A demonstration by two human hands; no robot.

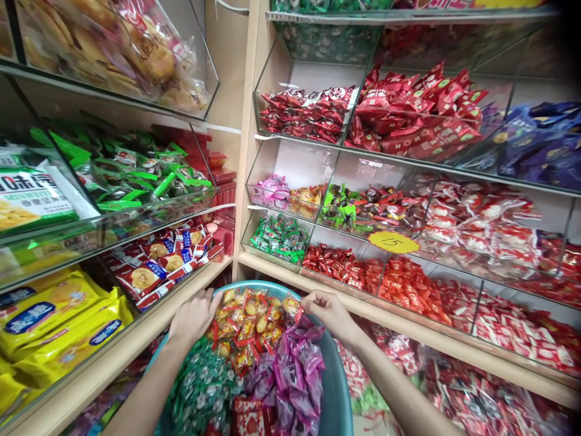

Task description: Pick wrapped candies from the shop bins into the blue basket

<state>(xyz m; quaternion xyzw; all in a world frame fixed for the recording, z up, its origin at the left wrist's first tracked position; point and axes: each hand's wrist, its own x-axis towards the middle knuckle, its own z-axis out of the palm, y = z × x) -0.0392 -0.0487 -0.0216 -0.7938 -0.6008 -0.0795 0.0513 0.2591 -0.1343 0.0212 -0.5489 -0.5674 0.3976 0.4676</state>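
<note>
From the head camera, a round teal plastic basin (339, 387) sits low in the middle, in front of wooden shelves of clear plastic bins. It is heaped with yellow-and-red wrapped sweets (247, 327) at the far side, purple wrapped sweets (295, 375) on the right and green wrapped sweets (200, 387) on the left.

The left hand (195, 316) lies on the basin's far left rim, its fingers curled against the yellow-and-red pile; whether it grips anything cannot be told. The right hand (329, 309) is at the far right rim, thumb and fingertips pinched together on one of the yellow-and-red wrapped sweets. The two hands are well apart.

An oval yellow price tag (394, 242) hangs on a bin above.
</note>
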